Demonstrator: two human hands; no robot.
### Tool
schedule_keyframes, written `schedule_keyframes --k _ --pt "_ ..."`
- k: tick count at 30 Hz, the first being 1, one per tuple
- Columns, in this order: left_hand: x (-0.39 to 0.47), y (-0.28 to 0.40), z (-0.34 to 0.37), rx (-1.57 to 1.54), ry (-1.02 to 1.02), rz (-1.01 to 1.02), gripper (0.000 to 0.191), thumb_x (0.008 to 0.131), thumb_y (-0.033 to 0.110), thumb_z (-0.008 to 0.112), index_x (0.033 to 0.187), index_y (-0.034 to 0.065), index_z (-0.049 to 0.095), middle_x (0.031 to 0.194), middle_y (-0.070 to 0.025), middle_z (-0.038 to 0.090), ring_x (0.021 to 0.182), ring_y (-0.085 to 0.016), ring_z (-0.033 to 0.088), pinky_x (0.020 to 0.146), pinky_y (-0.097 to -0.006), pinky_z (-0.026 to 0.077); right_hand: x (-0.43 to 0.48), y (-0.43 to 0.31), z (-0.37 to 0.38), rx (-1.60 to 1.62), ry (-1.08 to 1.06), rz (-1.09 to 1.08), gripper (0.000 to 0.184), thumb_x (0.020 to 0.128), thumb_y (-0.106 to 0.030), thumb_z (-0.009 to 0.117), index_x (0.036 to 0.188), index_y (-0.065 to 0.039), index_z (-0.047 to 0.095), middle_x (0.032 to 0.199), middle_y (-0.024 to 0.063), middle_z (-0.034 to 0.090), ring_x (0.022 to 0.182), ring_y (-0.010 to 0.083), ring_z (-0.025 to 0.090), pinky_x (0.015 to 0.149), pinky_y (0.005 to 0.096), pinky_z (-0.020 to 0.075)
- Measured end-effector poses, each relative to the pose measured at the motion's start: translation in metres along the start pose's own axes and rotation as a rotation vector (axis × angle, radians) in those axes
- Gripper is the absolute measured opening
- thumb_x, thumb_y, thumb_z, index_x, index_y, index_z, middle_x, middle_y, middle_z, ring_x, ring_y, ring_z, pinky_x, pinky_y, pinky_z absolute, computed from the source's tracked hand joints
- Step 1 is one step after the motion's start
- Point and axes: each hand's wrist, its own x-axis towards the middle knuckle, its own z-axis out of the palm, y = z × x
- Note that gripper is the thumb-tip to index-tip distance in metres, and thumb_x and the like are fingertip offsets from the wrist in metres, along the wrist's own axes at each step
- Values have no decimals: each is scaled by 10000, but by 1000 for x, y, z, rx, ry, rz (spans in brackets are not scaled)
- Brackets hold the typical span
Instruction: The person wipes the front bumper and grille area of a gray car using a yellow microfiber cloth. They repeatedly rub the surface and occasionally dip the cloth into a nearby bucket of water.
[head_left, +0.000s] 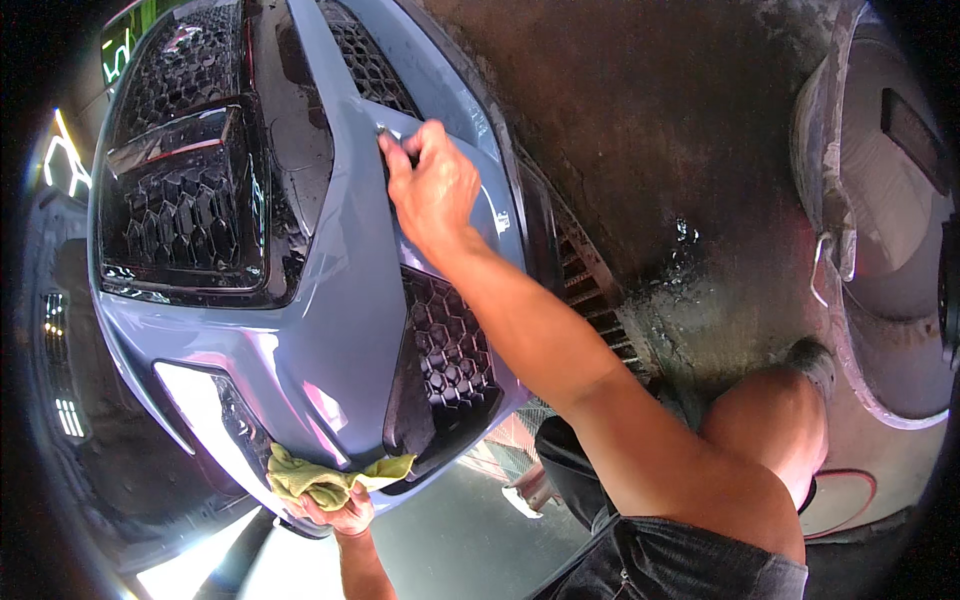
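Note:
A glossy blue-grey car bumper (352, 300) with black honeycomb grilles fills the left and middle. My right hand (431, 187) is at its upper middle, fingers bent and thumb and fingertips close together against the painted panel near a grille corner. Whether something small is pinched there cannot be told. At the bottom, my left hand (337, 514) grips a crumpled yellow-green cloth (315, 476), which lies against the bumper's lower edge between the headlamp (217, 420) and the black-framed side grille (454, 352). The cloth hides some of the left fingers.
A slatted metal floor grate (592, 296) runs beside the bumper, next to wet, dark floor (675, 225). A large object with a curved pale rim (832, 187) stands at the right. My bent knee (765, 420) is at lower right. Bright light shows at lower left.

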Motion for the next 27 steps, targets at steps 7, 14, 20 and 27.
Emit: schedule_keyframes --k 7,14,20,27 --pt "3 2 -1 -17 -8 6 825 1034 371 631 1600 34 134 1619 -349 150 1508 -503 235 1204 -637 255 -12 8 0 16 20 -68 337 893 -278 817 814 -53 580 743 199 662 704 453 632 635 529 470" --pt "3 2 -2 75 14 23 831 1047 443 606 1591 -11 173 1621 -373 182 1506 -505 260 1210 -625 247 -11 10 4 29 -94 71 354 887 -278 824 785 -52 572 733 204 662 700 460 638 637 522 482" --pt "3 2 0 49 20 28 840 1045 430 612 1591 -18 158 1617 -365 182 1491 -495 266 1203 -618 244 33 -20 -1 8 -21 3 379 920 -354 784 791 -58 586 687 204 655 688 440 656 668 533 497" --pt "5 2 0 22 15 30 866 1034 449 638 1603 10 155 1619 -359 189 1488 -498 286 1207 -617 261 36 -7 8 -1 -3 -33 375 916 -355 788 826 -49 591 716 212 668 711 454 657 663 533 494"
